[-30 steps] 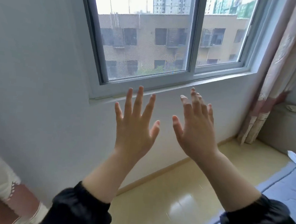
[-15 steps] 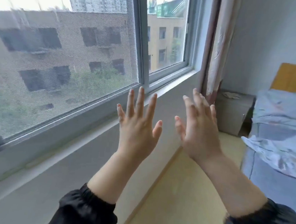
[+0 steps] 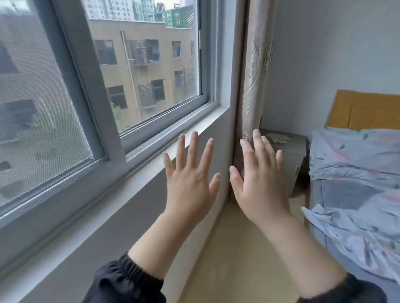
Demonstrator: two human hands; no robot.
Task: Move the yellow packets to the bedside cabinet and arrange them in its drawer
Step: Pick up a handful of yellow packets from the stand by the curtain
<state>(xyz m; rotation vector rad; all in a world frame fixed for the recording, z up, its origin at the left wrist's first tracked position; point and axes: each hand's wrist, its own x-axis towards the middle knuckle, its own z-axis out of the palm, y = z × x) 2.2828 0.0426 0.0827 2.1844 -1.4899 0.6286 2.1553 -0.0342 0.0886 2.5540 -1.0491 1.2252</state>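
Note:
My left hand (image 3: 190, 181) and my right hand (image 3: 260, 183) are raised side by side in front of me, backs toward the camera, fingers straight and spread, holding nothing. Beyond my right hand stands the grey bedside cabinet (image 3: 292, 161) in the far corner between the curtain and the bed. Some pale, flat packets (image 3: 277, 137) lie on its top; their colour is hard to tell at this distance. The cabinet's front is partly hidden by my right hand.
A large window (image 3: 100, 86) with a white sill fills the wall on the left. A gathered curtain (image 3: 253, 79) hangs in the corner. A bed (image 3: 365, 185) with rumpled blue bedding and an orange headboard is on the right. A narrow strip of yellowish floor (image 3: 242, 252) runs between wall and bed.
The view has swung right: the window slid left, and the cabinet, bed and headboard came into fuller view. Both hands stay raised and spread in the same pose.

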